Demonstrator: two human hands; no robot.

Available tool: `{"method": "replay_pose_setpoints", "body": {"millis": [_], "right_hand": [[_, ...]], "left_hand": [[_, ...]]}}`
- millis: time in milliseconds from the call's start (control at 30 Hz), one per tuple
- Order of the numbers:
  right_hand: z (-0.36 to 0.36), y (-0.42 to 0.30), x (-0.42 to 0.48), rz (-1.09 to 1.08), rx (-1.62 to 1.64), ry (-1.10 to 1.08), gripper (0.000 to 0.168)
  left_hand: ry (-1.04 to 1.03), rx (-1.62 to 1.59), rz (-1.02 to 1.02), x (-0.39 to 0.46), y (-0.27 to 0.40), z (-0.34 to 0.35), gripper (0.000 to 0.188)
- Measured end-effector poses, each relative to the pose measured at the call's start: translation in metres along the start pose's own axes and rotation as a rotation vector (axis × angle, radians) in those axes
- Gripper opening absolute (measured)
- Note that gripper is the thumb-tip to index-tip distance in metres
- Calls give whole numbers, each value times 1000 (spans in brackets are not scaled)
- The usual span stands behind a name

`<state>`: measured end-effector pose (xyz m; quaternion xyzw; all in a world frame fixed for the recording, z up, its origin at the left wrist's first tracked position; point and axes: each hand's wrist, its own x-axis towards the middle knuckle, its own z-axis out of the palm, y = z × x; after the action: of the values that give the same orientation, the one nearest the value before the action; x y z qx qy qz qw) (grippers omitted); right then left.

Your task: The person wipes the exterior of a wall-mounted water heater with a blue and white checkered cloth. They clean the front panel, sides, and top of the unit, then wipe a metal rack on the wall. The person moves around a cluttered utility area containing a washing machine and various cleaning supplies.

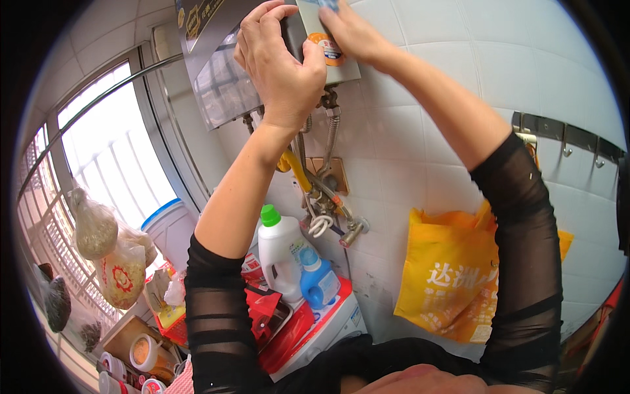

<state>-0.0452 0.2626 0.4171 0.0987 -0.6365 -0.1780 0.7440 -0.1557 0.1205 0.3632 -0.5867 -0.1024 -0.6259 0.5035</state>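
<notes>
A wall-mounted water heater (219,93) with a dark glossy front and pale metal side fills the top middle of the view. My left hand (285,66) spans its front corner, fingers curled over the front and thumb on the side by an orange round sticker (330,49). Against the pale side, my right hand (357,34) presses a blue cloth (328,5); both are slightly blurred and the cloth is partly cut off by the frame. Under the heater hang flexible metal hoses (333,133) and a yellow gas pipe (295,170).
Below stands a washing machine (339,322) bearing a white detergent bottle (280,256) and a blue bottle (320,283). A yellow bag (443,276) hangs at right below a hook rail (566,133). Filled plastic bags (120,271) hang by the barred window (113,147).
</notes>
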Motion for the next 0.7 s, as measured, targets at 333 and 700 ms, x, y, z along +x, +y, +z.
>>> {"method": "replay_pose_setpoints", "body": {"millis": [333,700], "right_hand": [[-45,-131,-128,538,43,-168,44],[-70,-123,-118,1224,1161,201,33]], "left_hand": [[-48,13,-54,-8,-1,-19,38],[-58,99,-26,-9,-3,-22,40]]}}
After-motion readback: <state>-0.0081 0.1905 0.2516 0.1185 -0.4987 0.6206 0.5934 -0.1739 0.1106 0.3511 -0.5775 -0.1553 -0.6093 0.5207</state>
